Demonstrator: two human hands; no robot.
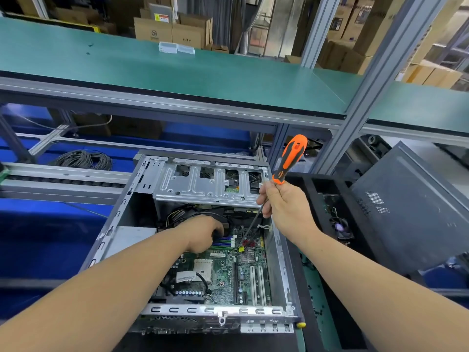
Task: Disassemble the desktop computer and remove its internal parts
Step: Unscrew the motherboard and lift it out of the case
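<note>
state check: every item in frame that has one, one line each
computer case: side open, motherboard exposed
motherboard: inside the case, not yet removed
drive cage: in place at the case's far end
screwdriver: held upright, tip down on the motherboard
right hand: grips the screwdriver shaft below the handle
left hand: inside the case, fingers curled on a black part
detached case panel: leaning at right

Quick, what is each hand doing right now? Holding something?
Left hand: inside the computer case, fingers curled on a dark part; what it is cannot be told.
Right hand: gripping the orange screwdriver, tip on the motherboard.
</note>
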